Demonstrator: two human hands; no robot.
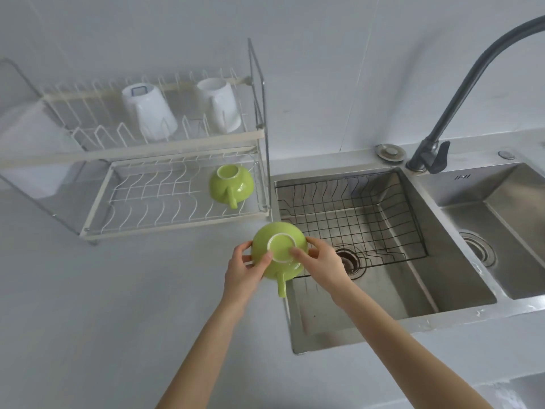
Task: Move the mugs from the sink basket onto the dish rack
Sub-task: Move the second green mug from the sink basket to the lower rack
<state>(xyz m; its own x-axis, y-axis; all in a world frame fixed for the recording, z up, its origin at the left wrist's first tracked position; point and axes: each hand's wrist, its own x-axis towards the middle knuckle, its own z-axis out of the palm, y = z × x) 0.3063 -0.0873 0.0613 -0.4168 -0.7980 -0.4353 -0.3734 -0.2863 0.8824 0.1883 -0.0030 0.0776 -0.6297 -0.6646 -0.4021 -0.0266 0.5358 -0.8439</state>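
I hold a green mug (281,255) upside down over the counter at the sink's left edge, its handle pointing toward me. My left hand (244,267) grips its left side and my right hand (320,261) its right side. A second green mug (231,184) sits upside down at the right end of the lower tier of the white wire dish rack (147,199). Two white mugs (150,113) (219,104) stand inverted on the upper tier. The black wire sink basket (354,214) in the left sink bowl has nothing in it.
A dark gooseneck faucet (433,152) rises between the two steel sink bowls, the right bowl (501,225) being shallower. A metal sink plug (390,152) lies on the back ledge. Grey counter (103,290) extends left of the sink and in front of the rack.
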